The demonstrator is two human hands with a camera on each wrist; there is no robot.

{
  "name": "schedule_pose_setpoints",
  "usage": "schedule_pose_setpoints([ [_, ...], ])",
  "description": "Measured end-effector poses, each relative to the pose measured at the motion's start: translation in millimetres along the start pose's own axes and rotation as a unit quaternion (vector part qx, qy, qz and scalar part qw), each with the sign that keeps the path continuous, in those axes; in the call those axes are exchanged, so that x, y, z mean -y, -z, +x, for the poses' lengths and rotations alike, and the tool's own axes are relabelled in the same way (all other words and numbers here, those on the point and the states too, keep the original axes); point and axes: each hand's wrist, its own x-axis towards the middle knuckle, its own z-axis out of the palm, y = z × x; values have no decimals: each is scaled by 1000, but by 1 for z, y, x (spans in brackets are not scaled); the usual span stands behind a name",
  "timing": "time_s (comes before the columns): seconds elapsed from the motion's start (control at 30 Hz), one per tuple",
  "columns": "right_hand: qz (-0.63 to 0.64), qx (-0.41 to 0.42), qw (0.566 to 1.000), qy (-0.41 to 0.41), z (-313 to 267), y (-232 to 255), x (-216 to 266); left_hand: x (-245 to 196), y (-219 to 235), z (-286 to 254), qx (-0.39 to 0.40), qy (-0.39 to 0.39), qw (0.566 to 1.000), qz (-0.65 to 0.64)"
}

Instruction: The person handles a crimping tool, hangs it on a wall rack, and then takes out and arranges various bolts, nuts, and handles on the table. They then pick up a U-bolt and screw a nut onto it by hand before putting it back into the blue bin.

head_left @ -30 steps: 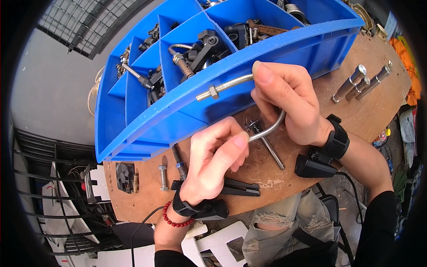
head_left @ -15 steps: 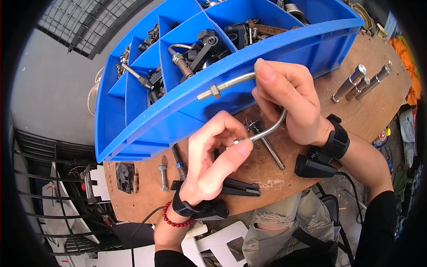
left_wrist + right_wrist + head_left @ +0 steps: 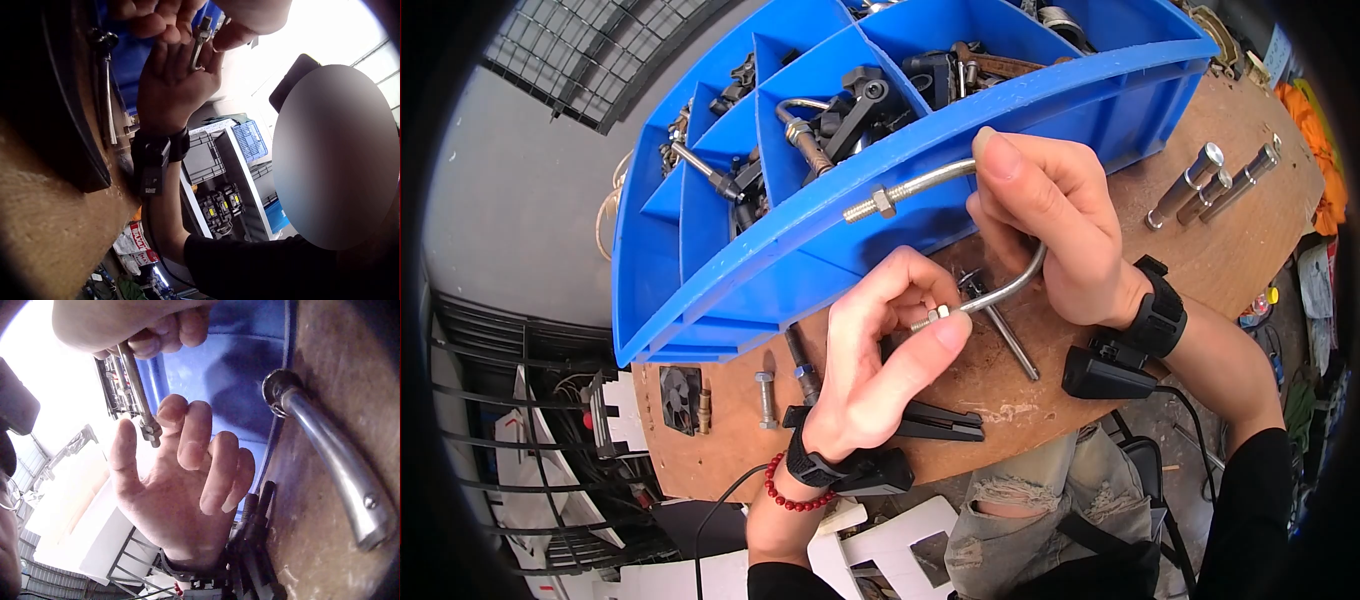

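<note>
Between both hands is a silvery U-bolt (image 3: 1010, 288) with a hex nut (image 3: 884, 203) on its upper threaded end. My right hand (image 3: 1065, 235) grips its bend between thumb and curled fingers. A second nut (image 3: 150, 431) sits on the lower threaded end, between the thumb and bent index finger of my left hand (image 3: 875, 350). In the right wrist view the index fingertip is at this nut, and a small gap shows beside the thumb. The remaining left fingers are loosely curled. Below the hands lies a metal rod with a dark head (image 3: 1010, 340).
A blue divided bin (image 3: 1000, 145) full of metal parts stands close behind the hands. Metal pins (image 3: 1190, 190) stand at the table's right. A bolt (image 3: 767, 400), a black clamp-like tool (image 3: 940, 422) and a dark square part (image 3: 680, 400) lie on the wooden table (image 3: 1020, 410).
My left thumb and fingers have spread from a closer pinch, uncovering the lower nut and thread end. The right hand and U-bolt have barely shifted.
</note>
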Motion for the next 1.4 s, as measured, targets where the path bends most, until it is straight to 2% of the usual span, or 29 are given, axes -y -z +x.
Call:
schedule_pose_setpoints([
  [0.37,-5,1,1000,5,0,0,0,3,7,-1,14,39,999,-19],
  [0.47,-4,-1,1000,8,0,0,-1,2,4,0,10,23,998,-54],
  [0.6,1,0,1000,7,0,0,0,7,4,-1,6,-22,1000,-7],
  [0.87,-1,0,1000,5,0,-1,-1,5,9,-3,0,58,998,-26],
  [1.0,5,0,1000,-7,0,-1,2,5,9,1,23,18,999,-41],
  [1.13,6,-4,1000,6,0,0,0,4,0,-1,-11,-11,1000,-27],
  [1.4,2,-5,1000,0,0,-1,0,6,6,-2,-1,46,999,-25],
])
